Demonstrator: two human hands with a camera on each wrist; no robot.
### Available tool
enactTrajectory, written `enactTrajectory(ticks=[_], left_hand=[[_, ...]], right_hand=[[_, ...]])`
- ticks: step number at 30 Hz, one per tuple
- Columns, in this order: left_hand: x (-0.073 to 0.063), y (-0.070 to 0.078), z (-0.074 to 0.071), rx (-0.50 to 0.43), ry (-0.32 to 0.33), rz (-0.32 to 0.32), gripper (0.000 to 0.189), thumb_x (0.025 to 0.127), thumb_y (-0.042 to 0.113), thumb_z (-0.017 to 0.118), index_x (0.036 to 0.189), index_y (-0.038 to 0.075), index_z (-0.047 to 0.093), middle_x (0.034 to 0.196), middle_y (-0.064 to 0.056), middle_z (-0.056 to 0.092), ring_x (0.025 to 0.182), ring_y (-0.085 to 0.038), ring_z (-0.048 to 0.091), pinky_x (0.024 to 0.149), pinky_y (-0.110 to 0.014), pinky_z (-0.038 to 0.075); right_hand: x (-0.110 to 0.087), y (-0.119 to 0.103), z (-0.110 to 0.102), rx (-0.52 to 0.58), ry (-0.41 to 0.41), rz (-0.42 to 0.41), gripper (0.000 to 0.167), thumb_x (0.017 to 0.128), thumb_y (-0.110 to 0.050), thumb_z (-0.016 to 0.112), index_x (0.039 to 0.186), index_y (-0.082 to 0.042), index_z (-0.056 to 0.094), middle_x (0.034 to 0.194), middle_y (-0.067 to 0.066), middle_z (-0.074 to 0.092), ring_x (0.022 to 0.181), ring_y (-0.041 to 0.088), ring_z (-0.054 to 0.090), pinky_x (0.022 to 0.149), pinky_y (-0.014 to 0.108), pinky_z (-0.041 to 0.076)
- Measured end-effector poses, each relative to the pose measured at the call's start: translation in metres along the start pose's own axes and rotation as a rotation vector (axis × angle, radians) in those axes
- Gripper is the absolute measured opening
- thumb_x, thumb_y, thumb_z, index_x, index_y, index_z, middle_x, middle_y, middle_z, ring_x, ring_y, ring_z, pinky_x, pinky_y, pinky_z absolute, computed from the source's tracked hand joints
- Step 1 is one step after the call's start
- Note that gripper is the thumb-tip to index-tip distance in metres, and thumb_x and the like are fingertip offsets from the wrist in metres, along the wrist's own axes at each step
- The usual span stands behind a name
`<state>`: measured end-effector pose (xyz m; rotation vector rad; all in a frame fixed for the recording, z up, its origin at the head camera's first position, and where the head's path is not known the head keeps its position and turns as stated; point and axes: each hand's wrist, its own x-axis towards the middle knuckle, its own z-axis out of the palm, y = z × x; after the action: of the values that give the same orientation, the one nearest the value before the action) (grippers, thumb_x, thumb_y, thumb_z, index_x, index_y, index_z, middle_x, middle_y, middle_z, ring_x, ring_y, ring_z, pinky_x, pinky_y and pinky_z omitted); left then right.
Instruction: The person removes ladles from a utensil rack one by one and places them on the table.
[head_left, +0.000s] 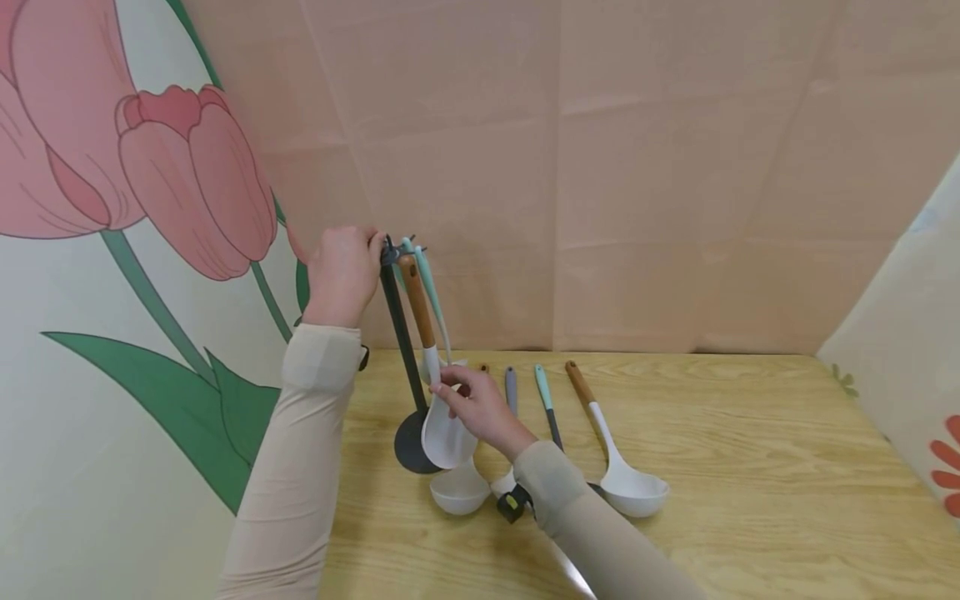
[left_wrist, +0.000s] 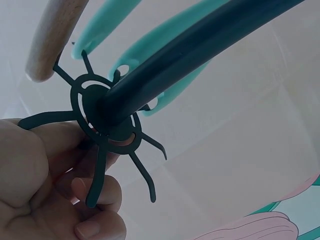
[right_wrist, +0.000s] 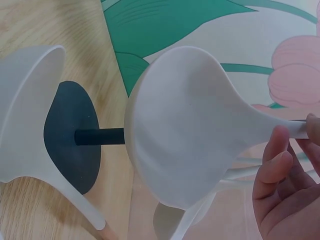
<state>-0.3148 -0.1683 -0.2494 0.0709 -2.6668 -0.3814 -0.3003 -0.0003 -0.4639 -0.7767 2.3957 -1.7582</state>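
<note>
White plastic ladle with a brown wooden handle (head_left: 450, 437) hangs nearly upright at the rack, its bowl low in front of the rack's round base. The right hand (head_left: 483, 408) pinches its white neck between thumb and fingers, just above the bowl. At the top, the handle's end meets one hook of the black utensil rack with a straight pole (head_left: 403, 337); whether that hook passes through the handle's hole, I cannot tell.

The left hand (head_left: 343, 275) has its fingers curled around the rack's top — the left wrist view shows them tucked among the arms of the black hook ring (left_wrist: 112, 147). Teal-handled utensils (head_left: 429, 283) hang close beside the wooden handle, and some hooks on the ring hold nothing.

On the light wood-grain table (head_left: 750, 450), a white ladle bowl (head_left: 460, 492) lies just beside the rack's base. Farther right are a grey handle (head_left: 512, 389), a teal-and-black handle (head_left: 543, 387) and another white ladle with a wooden handle (head_left: 636, 492), its bowl toward the near side. The right forearm hides parts of these — only a shiny strip (head_left: 573, 575) shows below it. Behind stands a creased pinkish-tan backdrop (head_left: 637, 183); pink tulips (head_left: 198, 183) decorate the left side.
</note>
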Motion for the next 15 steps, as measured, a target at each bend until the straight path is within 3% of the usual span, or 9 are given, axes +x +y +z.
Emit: enactTrajectory(ticks=[15], left_hand=[[0.0006, 0.0013, 0.0007, 0.014, -0.002, 0.0, 0.037, 0.108, 0.03, 0.044, 0.112, 0.005, 0.07, 0.091, -0.012, 0.065, 0.079, -0.027, 0.057, 0.067, -0.039, 0.046]], right_hand=[[-0.0024, 0.0006, -0.0031, -0.029, -0.012, -0.032, 0.025, 0.103, -0.032, 0.056, 0.119, -0.016, 0.066, 0.105, 0.0, 0.067, 0.068, 0.016, 0.059, 0.064, 0.032, 0.05]])
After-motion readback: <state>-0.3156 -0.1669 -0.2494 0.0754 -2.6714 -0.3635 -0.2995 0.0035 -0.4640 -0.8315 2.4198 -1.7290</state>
